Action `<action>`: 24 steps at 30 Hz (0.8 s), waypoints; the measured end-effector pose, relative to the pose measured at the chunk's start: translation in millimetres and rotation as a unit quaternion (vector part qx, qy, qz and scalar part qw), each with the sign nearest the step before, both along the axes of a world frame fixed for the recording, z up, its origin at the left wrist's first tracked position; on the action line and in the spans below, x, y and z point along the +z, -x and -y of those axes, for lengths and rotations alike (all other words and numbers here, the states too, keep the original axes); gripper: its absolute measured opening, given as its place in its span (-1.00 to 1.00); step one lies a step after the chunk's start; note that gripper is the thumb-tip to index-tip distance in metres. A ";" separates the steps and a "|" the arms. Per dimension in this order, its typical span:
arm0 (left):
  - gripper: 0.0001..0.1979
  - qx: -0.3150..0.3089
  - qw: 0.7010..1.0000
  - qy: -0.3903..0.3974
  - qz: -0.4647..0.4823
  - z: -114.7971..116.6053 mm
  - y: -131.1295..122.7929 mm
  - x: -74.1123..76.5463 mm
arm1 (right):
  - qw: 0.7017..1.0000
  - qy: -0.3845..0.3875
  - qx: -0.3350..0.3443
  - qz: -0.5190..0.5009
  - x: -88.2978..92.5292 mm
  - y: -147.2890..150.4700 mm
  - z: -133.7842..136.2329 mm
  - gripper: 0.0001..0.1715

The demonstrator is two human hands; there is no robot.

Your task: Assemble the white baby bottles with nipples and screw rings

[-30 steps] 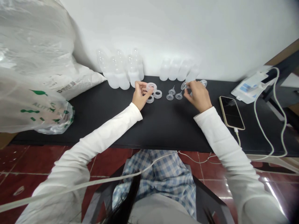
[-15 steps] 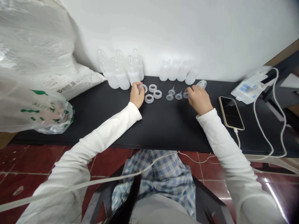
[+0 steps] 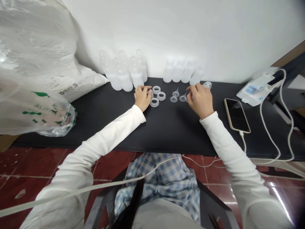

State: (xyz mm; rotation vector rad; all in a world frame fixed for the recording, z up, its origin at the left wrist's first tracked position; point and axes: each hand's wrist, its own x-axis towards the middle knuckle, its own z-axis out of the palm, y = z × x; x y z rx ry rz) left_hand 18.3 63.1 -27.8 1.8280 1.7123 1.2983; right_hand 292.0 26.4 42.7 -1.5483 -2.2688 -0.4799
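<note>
My left hand (image 3: 142, 98) is at the collar rings (image 3: 161, 96), several translucent white rings grouped on the black table. Its thumb and index finger are apart around the leftmost ring, which they partly hide. My right hand (image 3: 200, 100) hovers low over the right end of a group of clear discs with thin upright stems (image 3: 176, 93). Its fingers are curved and spread, with a gap between thumb and index finger. One disc lies partly hidden under that hand. A clear dome cap (image 3: 207, 85) lies just behind it.
Several capped milky bottles (image 3: 116, 79) stand at the back left, and several uncapped bottles (image 3: 177, 72) along the wall. Plastic bags (image 3: 40, 79) crowd the left. A charging phone (image 3: 237, 114), a white pack (image 3: 256, 89) and looped cable are on the right.
My left hand has shifted slightly right, its fingers spreading, and the left rings sit closer to the others. My right hand has moved a little left over the discs.
</note>
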 end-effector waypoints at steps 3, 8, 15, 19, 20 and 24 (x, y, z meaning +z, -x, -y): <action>-0.59 -0.103 0.992 -0.042 -0.057 9.7 -7.3 12.1 | 0.994 0.005 0.103 0.025 -7.1 12.7 3.0 -0.59; -0.60 -0.239 0.954 -0.048 -0.175 22.7 -14.4 23.5 | 0.981 0.006 0.165 0.098 -26.6 17.7 0.2 -0.58; -0.56 -0.195 0.937 0.006 -0.291 32.2 -15.3 32.9 | 0.985 0.022 0.135 0.107 -26.7 16.3 -5.4 -0.57; -0.56 -0.185 0.937 0.008 -0.297 32.9 -15.6 34.7 | 0.986 0.032 0.112 0.122 -22.4 15.7 -3.3 -0.62; -0.56 -0.184 0.937 0.008 -0.297 32.5 -15.6 34.3 | 0.985 0.034 0.109 0.126 -21.8 14.9 -2.7 -0.64; -0.57 -0.178 0.938 0.004 -0.298 32.2 -15.7 33.0 | 0.987 0.034 0.087 0.133 -21.3 11.0 -2.1 -0.69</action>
